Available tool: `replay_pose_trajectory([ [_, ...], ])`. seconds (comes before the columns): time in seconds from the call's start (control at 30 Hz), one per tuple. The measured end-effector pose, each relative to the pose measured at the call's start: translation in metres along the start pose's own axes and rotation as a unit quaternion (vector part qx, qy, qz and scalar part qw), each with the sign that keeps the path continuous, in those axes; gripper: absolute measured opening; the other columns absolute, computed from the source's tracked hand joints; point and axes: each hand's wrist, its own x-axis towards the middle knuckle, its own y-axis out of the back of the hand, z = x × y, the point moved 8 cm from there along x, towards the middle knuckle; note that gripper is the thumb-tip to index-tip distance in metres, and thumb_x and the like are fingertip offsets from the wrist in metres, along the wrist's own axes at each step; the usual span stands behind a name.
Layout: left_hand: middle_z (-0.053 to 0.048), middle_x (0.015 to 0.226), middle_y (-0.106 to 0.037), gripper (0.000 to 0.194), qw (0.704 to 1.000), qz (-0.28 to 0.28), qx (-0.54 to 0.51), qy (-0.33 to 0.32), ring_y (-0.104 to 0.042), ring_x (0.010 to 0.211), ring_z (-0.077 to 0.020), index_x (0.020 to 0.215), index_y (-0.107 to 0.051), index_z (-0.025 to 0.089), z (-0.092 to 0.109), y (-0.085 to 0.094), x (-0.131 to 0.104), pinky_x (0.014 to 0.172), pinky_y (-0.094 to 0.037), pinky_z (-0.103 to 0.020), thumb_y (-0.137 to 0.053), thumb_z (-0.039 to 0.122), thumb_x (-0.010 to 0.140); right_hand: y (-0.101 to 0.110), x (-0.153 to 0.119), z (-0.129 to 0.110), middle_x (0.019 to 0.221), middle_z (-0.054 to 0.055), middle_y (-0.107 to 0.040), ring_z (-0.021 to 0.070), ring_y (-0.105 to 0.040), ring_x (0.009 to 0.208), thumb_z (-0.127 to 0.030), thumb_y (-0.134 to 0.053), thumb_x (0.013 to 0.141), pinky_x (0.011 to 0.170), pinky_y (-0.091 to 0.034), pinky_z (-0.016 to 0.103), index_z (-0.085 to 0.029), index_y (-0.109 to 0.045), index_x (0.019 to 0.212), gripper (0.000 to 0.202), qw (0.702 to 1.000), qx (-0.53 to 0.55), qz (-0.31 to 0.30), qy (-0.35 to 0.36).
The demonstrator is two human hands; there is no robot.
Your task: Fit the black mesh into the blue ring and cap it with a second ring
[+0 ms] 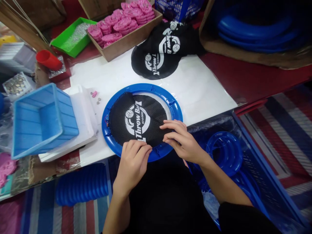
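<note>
A blue plastic ring (177, 110) lies on the white board in front of me. Inside it is a black mesh disc (153, 110) with white "Throw Ball" lettering, partly wrinkled and not flat against the ring on the right. My left hand (133, 164) is closed at the near rim, its thumb and fingers pinching the mesh edge. On the right rim, my right hand (182, 139) has its fingers bent over the mesh edge, which it pinches. At the ring's left side sits a small part with red wires (107, 119).
More printed mesh discs (156, 61) lie behind the ring. Pink parts (122, 22) fill a cardboard tray, beside a green tray (75, 37) of small metal pieces. A light-blue bin (46, 120) stands left. Blue rings (224, 152) sit in a crate at lower right.
</note>
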Motion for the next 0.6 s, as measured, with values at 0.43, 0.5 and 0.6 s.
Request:
replay_pose_trajectory([
  [0.43, -0.008, 0.101, -0.069, 0.014, 0.992, -0.033, 0.035, -0.114, -0.060, 0.097, -0.0228, 0.106, -0.061, 0.015, 0.007, -0.010, -0.006, 0.085, -0.044, -0.039, -0.056, 0.004, 0.101, 0.008, -0.003, 0.007, 0.129, 0.011, -0.071, 0.0275, -0.054, 0.144, -0.008, -0.056, 0.099, 0.132, -0.019, 0.060, -0.020, -0.065, 0.098, 0.015, 0.994, 0.055, -0.054, 0.079],
  [0.5, -0.009, 0.104, -0.070, 0.016, 0.989, -0.028, 0.063, -0.133, -0.061, 0.098, -0.0244, 0.108, -0.062, 0.015, 0.008, -0.010, -0.007, 0.086, -0.045, -0.040, -0.058, 0.003, 0.099, 0.009, -0.003, 0.007, 0.128, 0.012, -0.071, 0.0286, -0.054, 0.144, -0.007, -0.055, 0.098, 0.131, -0.021, 0.061, -0.020, -0.065, 0.099, 0.016, 0.994, 0.053, -0.045, 0.088],
  [0.6, -0.012, 0.113, -0.072, 0.018, 0.982, -0.026, 0.086, -0.165, -0.062, 0.103, -0.0267, 0.112, -0.063, 0.014, 0.008, -0.011, -0.006, 0.090, -0.046, -0.044, -0.058, 0.002, 0.099, 0.010, -0.002, 0.008, 0.125, 0.011, -0.072, 0.0295, -0.056, 0.142, -0.006, -0.055, 0.098, 0.130, -0.024, 0.062, -0.020, -0.065, 0.099, 0.017, 0.994, 0.053, -0.026, 0.093],
])
